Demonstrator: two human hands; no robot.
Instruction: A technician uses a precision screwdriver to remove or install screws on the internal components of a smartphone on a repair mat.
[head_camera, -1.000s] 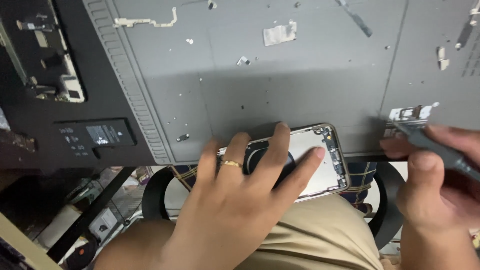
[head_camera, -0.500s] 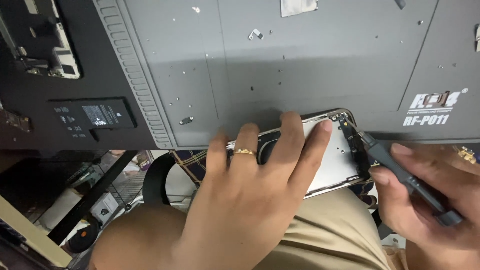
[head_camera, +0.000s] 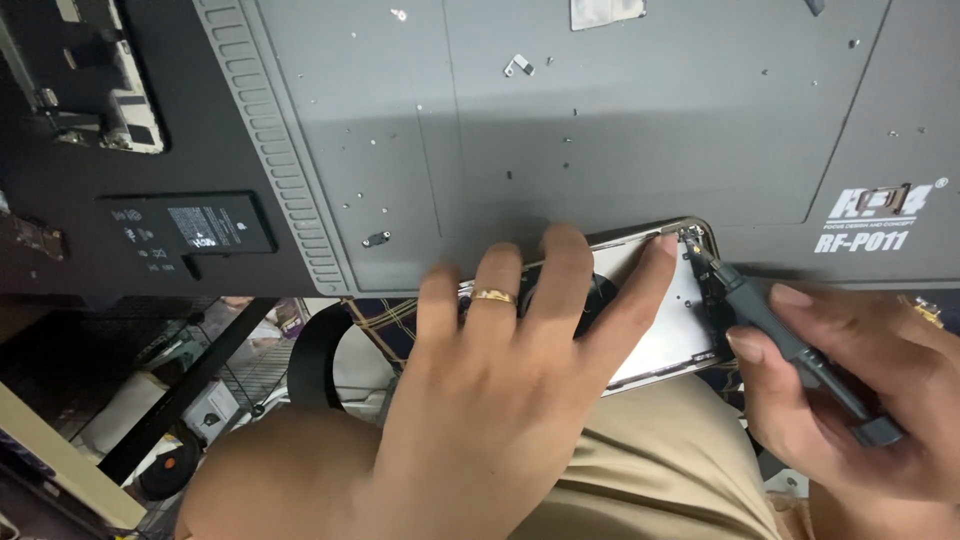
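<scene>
Here, the opened phone (head_camera: 655, 305) at the grey mat's (head_camera: 600, 130) near edge is pinned flat under the spread fingers of the left hand (head_camera: 520, 370), while the screwdriver (head_camera: 790, 340), pinched in the right hand (head_camera: 860, 390), should be kept upright and pressed lightly at the top corner.

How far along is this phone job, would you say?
Well under way, it seems. Done: the opened phone shell is bare inside, and a black battery and another part lie off to the side, with tiny screws loose on the grey mat. In hand: the left hand pins the shell while the right hand works a screwdriver at its top corner. What remains cannot be told.
</scene>
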